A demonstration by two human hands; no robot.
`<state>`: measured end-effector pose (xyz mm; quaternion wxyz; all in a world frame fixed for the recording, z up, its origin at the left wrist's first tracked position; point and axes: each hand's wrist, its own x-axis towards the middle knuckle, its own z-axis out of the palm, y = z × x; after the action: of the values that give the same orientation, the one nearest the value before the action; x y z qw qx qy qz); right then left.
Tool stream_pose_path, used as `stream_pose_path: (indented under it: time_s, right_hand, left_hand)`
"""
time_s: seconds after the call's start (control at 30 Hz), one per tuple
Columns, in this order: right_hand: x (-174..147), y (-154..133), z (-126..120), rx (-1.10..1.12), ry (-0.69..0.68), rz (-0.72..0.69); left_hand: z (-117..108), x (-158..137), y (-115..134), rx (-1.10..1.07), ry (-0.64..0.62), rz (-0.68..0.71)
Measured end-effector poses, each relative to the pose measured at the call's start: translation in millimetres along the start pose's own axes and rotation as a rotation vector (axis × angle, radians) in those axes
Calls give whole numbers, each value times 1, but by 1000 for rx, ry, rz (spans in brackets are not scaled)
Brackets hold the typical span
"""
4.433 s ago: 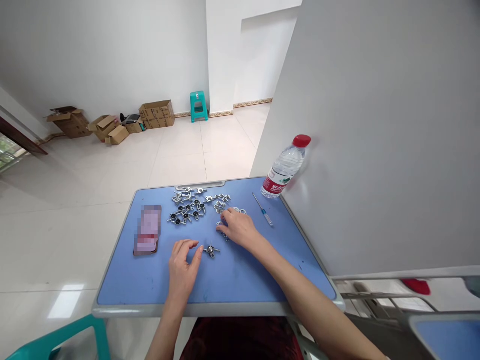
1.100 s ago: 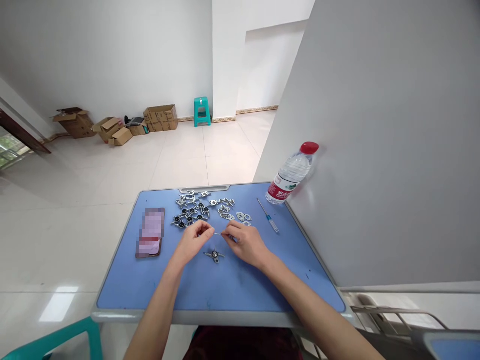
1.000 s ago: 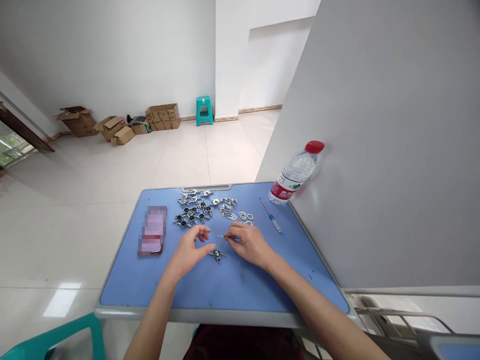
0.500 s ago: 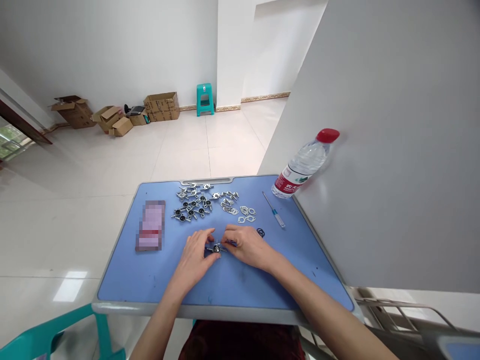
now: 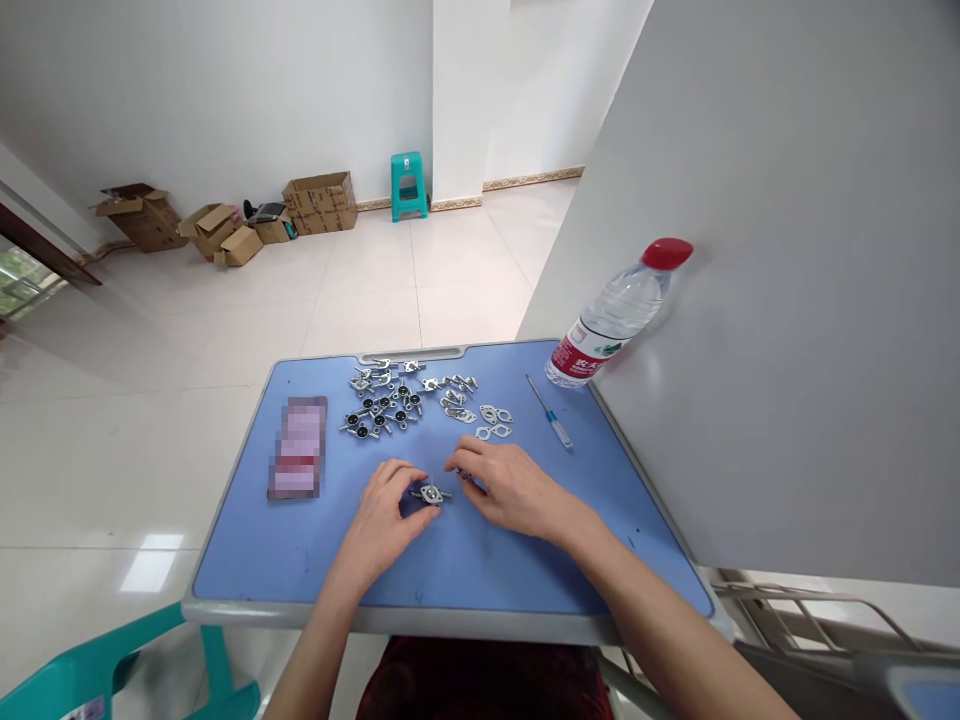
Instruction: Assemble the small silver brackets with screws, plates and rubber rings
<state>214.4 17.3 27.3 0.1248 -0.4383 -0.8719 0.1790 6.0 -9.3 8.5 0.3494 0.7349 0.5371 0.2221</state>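
My left hand (image 5: 384, 515) curls around a small metal flanged fitting (image 5: 431, 495), which rests on the blue table with stubs sticking out at its sides and a thin pin upright behind it. Thumb and fingers grip it from the left. Just right of the fitting, my right hand (image 5: 510, 488) is closed in a pinch, apart from the fitting; a small piece shows at its fingertips, too tiny to name. Beyond my hands lie several fittings with black round centres (image 5: 380, 421), bare metal fittings (image 5: 384, 378) and flat oval flange plates (image 5: 495, 414).
A screwdriver (image 5: 550, 412) lies right of the plates. Behind it a water bottle (image 5: 607, 325) with a red cap stands by the grey panel (image 5: 787, 300). A blurred phone-like rectangle (image 5: 298, 447) lies at left. Cardboard boxes (image 5: 321, 203) and a teal stool (image 5: 408, 187) stand by the wall.
My right hand has drawn back a little to the right from the fitting. The fitting's pale flange face now shows more fully. Black rings seen before beside my right hand are now hidden.
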Motion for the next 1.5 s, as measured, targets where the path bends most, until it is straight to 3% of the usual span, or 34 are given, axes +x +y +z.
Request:
stream_pose_path:
  time_s: [0.23, 0.43, 1.1, 1.5]
  right_hand:
    - [2, -11, 1, -110, -232, 65]
    - [5, -19, 1, -150, -292, 83]
    - [2, -23, 8, -162, -271, 92]
    - [2, -23, 13, -164, -259, 107]
  left_hand:
    - [5, -1, -3, 121, 86, 108]
    - [13, -6, -4, 281, 190, 152]
    - [25, -11, -1, 476, 386, 226]
    - [26, -10, -2, 380, 336, 216]
